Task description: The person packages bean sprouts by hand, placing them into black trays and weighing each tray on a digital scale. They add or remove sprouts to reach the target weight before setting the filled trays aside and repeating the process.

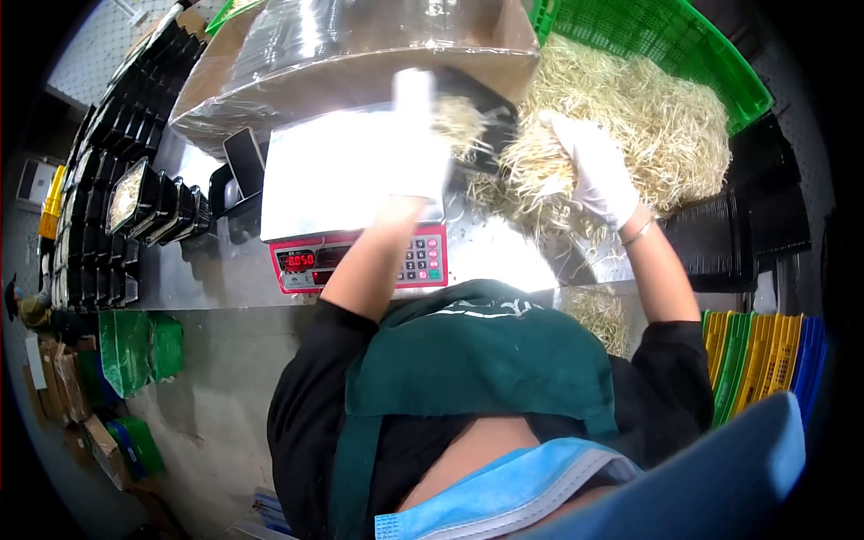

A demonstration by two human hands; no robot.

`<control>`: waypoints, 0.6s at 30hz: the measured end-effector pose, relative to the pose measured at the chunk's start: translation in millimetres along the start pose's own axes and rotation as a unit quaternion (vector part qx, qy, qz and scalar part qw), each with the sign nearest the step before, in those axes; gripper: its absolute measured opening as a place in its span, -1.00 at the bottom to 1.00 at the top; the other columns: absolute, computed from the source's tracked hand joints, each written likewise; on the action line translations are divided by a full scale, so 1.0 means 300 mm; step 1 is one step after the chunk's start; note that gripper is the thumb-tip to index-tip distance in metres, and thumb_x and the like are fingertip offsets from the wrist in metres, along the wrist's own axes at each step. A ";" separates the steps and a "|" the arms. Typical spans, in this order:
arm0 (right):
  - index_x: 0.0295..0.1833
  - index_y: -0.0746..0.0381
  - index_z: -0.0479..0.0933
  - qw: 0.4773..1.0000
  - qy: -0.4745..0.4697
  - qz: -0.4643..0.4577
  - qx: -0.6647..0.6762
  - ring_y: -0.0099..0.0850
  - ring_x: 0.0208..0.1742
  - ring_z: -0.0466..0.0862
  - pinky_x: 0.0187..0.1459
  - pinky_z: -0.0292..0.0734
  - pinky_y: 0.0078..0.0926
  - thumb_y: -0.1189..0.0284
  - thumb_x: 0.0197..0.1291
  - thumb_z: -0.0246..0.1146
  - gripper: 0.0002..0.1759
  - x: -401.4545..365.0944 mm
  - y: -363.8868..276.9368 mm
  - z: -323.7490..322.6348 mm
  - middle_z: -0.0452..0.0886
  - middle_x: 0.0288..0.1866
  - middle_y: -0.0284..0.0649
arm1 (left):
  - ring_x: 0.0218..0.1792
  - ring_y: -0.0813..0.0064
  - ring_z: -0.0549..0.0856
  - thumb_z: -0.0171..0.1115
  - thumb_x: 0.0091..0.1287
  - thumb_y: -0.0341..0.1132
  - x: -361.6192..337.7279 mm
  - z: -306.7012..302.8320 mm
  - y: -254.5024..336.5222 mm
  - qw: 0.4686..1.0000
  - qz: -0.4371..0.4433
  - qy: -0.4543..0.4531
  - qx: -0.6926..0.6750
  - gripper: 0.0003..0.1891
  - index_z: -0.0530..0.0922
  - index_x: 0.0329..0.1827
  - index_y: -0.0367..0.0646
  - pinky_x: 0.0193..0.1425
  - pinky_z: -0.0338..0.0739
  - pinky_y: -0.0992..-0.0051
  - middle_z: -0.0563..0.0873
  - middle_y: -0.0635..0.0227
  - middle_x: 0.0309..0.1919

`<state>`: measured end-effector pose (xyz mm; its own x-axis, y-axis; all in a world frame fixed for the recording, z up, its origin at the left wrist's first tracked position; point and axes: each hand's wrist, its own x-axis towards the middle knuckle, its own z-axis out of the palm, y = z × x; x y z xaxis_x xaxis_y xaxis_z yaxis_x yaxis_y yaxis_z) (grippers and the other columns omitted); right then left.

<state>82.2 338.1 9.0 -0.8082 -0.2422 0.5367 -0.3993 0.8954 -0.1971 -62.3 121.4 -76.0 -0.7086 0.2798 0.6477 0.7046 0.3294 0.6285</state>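
My left hand (418,135), in a white glove, is blurred by motion above the right side of the red-framed scale (360,261), beside a black tray (495,112) with some pale sprouts in it. Its fingers cannot be made out. On the right, my gloved right hand (596,171) is closed round a bunch of sprouts (540,166) at the left edge of a large heap of sprouts (648,117). The scale's silver plate (324,171) bears nothing on its left part, and red digits glow on its display.
Behind the scale stands a cardboard box (261,99) lined with plastic. A green crate (675,45) lies behind the heap. Stacked black trays (90,198) line the left, near a phone (243,160). Black containers (711,238) stand at right, above coloured crates (756,360).
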 end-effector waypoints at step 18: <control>0.09 0.17 0.51 0.990 -0.132 -0.030 0.043 -0.09 -0.09 0.58 -0.05 0.48 -0.23 0.06 0.02 0.26 -0.43 0.404 -0.355 0.408 0.60 -0.14 -0.04 | 0.34 0.00 0.40 0.15 0.30 -0.25 -0.022 -0.306 0.044 0.999 -0.049 -0.023 0.002 -0.26 0.08 0.45 -0.45 0.43 0.24 0.23 0.36 -0.16 0.34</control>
<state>-26.1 167.6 -5.5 -0.8629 -0.3926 0.3183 -0.4752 0.8447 -0.2464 -45.0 41.3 -32.5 -0.7752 0.2864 0.5631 0.6317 0.3612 0.6859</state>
